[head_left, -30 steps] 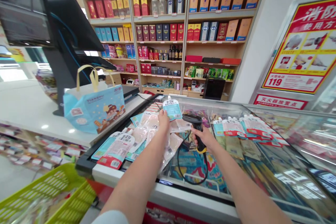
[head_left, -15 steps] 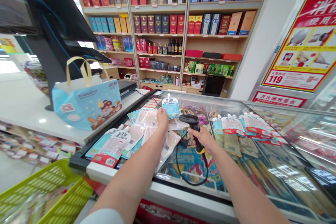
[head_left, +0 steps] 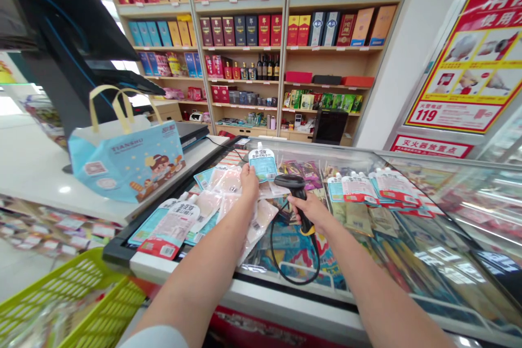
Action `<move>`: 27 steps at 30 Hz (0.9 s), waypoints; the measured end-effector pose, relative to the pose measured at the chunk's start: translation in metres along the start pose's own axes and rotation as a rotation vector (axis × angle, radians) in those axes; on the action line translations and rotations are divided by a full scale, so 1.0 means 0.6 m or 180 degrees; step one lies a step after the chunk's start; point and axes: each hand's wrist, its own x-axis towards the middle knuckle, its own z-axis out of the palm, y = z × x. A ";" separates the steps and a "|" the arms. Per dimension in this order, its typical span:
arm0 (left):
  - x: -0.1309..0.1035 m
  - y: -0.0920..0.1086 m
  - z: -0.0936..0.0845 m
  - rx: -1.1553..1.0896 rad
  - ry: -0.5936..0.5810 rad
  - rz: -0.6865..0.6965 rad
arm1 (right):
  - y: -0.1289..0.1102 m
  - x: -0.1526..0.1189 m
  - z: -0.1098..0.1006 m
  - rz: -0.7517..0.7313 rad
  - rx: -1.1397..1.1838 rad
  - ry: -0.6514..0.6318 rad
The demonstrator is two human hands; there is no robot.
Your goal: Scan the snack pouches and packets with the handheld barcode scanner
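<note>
Pinched in my left hand [head_left: 249, 180] is a blue and white spouted drink pouch [head_left: 263, 164], held upright above the glass top. My right hand [head_left: 309, 210] wraps round the grip of a black barcode scanner [head_left: 294, 184], whose head points left toward the pouch. From the scanner a black cable [head_left: 274, 255] loops down over the glass. Under my left forearm lie clear flat packets [head_left: 209, 204], and beside them more spouted pouches in red [head_left: 171, 228] and blue. Another row of pouches [head_left: 359, 187] rests to the right of the scanner.
The glass-topped freezer [head_left: 391, 293] holds packaged goods. At left, a blue carrier bag [head_left: 130, 160] and a black monitor [head_left: 77, 5] stand on a white counter [head_left: 24, 168]. A lime-green basket [head_left: 69, 283] sits low at front left. Shelves of boxes [head_left: 240, 5] line the back.
The camera view has shifted slightly. Both hands keep their grips, and the pouch and scanner stay in nearly the same positions relative to each other.
</note>
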 end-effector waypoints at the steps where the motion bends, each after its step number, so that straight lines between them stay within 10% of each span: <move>1: 0.000 0.002 -0.001 0.0019 0.0010 -0.0006 | 0.000 0.001 0.000 -0.0011 0.0010 -0.0009; 9: -0.005 0.016 0.036 0.0127 -0.0141 -0.0018 | -0.023 -0.001 -0.027 0.0119 0.0218 0.0091; 27: -0.212 -0.032 0.390 -0.0769 -0.1118 -0.1083 | -0.025 -0.147 -0.316 -0.0020 0.0454 0.1555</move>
